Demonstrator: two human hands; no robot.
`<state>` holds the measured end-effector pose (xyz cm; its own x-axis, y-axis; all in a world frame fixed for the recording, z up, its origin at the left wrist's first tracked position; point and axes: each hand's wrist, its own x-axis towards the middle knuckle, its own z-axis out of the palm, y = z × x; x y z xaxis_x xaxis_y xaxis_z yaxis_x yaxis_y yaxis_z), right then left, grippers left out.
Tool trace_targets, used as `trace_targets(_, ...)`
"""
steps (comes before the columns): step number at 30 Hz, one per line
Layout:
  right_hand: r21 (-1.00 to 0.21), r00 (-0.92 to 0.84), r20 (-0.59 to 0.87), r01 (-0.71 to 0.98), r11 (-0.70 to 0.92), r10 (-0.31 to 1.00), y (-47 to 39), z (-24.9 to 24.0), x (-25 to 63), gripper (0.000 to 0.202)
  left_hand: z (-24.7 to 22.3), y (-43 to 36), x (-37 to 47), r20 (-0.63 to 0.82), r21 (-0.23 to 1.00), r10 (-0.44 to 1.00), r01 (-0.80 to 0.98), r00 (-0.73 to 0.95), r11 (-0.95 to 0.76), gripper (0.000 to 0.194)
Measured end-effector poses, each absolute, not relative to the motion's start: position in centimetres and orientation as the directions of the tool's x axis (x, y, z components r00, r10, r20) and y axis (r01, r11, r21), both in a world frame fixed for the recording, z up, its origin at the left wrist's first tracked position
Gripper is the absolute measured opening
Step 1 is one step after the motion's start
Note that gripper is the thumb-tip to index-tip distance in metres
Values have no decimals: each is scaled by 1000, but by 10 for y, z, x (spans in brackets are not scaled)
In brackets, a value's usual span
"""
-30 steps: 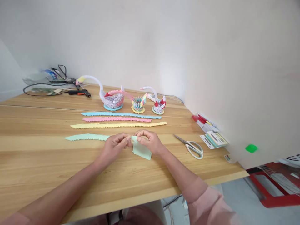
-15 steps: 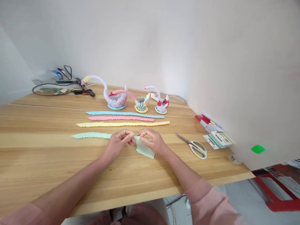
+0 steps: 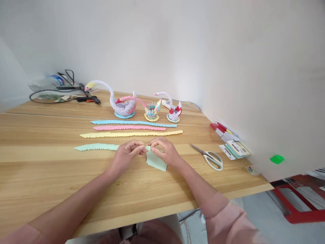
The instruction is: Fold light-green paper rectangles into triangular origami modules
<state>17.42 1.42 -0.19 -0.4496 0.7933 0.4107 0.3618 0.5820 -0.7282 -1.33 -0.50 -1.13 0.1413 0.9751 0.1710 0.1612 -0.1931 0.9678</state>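
Note:
A small light-green paper piece (image 3: 147,148) is pinched between the fingertips of my left hand (image 3: 128,154) and my right hand (image 3: 165,151). Both hands are closed, thumbs against fingers. Light-green paper sheets (image 3: 156,162) lie on the table just below, partly under my right hand. To the left, a zigzag-edged green folded-paper strip (image 3: 96,147) runs toward my left hand, which hides its right end. Beyond my hands lie similar strips in yellow (image 3: 130,134), pink (image 3: 129,128) and blue (image 3: 133,123).
Folded-paper swans (image 3: 124,108) stand at the back of the wooden table (image 3: 58,183). Scissors (image 3: 208,157) lie to the right, near packs of coloured paper (image 3: 236,149). A glue gun (image 3: 88,99) with a black cord is at the back left. A wall rises on the right.
The whole view has shifted slightly, so everything sits a little further left. My hands keep the same pinch on the small green paper piece, with hardly any movement.

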Motion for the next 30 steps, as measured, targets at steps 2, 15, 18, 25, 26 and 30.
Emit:
trace_targets(2, -859, -413, 251, 323, 398, 876, 13, 0, 174, 9, -11, -5, -16, 314, 889, 938, 301, 145, -344, 25)
trace_targets(15, -998, -410, 38, 34, 57, 911, 6, 5, 166, 15, 2, -7, -19, 445, 771, 864, 390, 238, -504, 15)
trace_targets(18, -929, -316, 299, 121, 350, 900, 5, 7, 169, 14, 2, -7, -19, 174, 965, 965, 162, 197, -207, 17)
trace_targets(25, -472, -468, 682, 306, 827, 562, 5, 10, 176, 11, -5, -3, -23, -48, 994, 897, -68, 440, 87, 23)
trace_targets(26, -444, -487, 687, 307, 842, 540, 5, 10, 176, 11, -6, -3, -23, -58, 992, 892, -72, 448, 101, 23)
trace_targets(30, -384, -518, 699, 311, 870, 493, 4, 11, 174, 11, -7, -2, -22, -95, 989, 871, -55, 482, 139, 24)
